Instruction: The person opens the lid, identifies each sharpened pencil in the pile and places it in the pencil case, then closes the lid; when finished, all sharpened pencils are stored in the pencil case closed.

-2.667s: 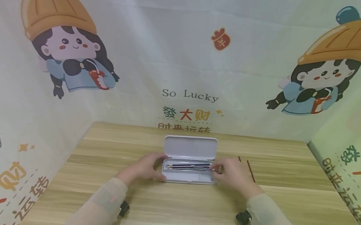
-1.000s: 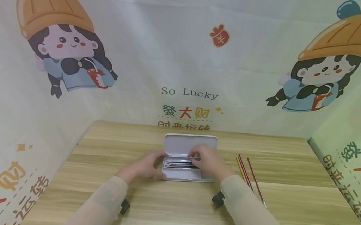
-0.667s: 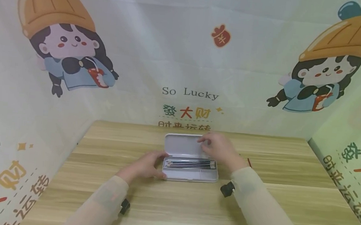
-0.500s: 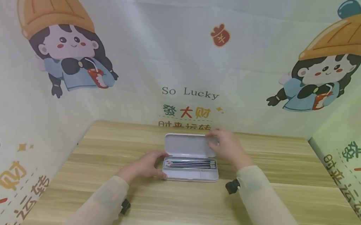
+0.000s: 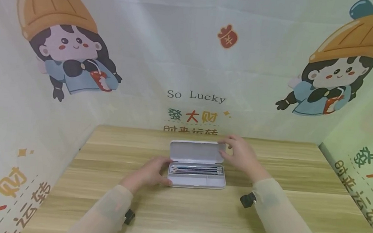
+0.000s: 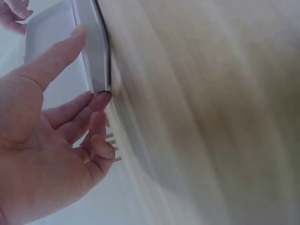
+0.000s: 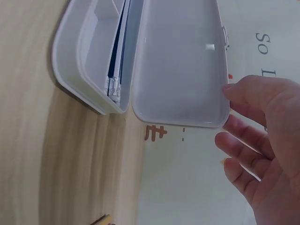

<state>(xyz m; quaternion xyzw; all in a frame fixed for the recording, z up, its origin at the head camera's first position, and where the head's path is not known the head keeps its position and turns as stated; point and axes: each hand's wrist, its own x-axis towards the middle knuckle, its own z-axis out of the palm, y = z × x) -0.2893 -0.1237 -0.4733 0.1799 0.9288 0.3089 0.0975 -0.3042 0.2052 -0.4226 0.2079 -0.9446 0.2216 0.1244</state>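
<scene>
A white pencil case (image 5: 186,181) rests on the table with its lid (image 5: 193,152) raised at the back. Several dark pencils (image 5: 195,170) lie in its rear compartment; their silver ends (image 7: 114,86) show in the right wrist view. My left hand (image 5: 149,170) holds the case's left end, thumb at the front corner and fingertips toward the back. With thumb and fingers, my right hand (image 5: 240,155) pinches the upper right corner of the lid. In the right wrist view the remaining fingers curl loosely behind that corner.
A yellow-ended stick (image 7: 104,219) lies on the wooden table (image 5: 178,214) right of the case, hidden in the head view by the right arm. A printed cloth wall (image 5: 145,54) rises behind the table. Black wrist cameras (image 5: 248,200) sit on both sleeves.
My right hand has left the pencils and moved up to the lid's right corner. The lid has tipped slightly forward. Sticks seen on the right are now covered by the right arm.
</scene>
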